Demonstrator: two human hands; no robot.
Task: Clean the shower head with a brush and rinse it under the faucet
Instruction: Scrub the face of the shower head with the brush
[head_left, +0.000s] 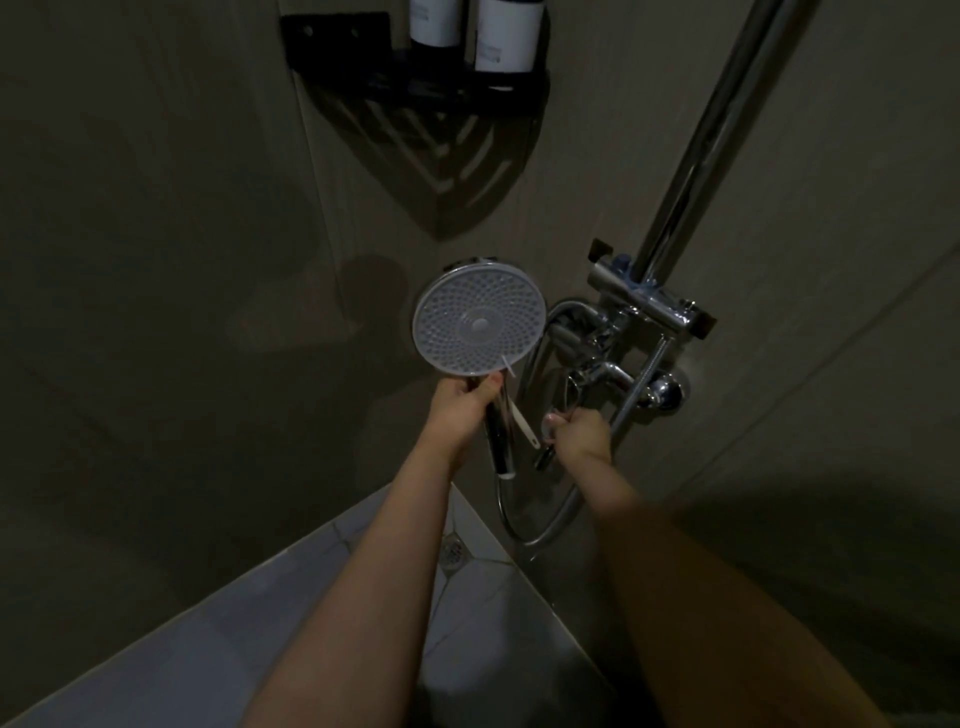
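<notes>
A round shower head (479, 318) with a grey nozzle face points toward me, held upright by its chrome handle in my left hand (462, 404). A thin white brush (521, 415) lies along the handle, pinned by the same hand. My right hand (579, 431) is closed on the faucet lever (549, 447) below the chrome mixer (602, 371) on the wall. No water is visible. The chrome hose (540, 530) loops down from the handle.
A chrome riser pipe (691, 156) climbs the wall at the right from a bracket (649, 299). A black corner shelf (441, 98) with two bottles hangs above. A floor drain (453, 553) sits in the light tiled corner below.
</notes>
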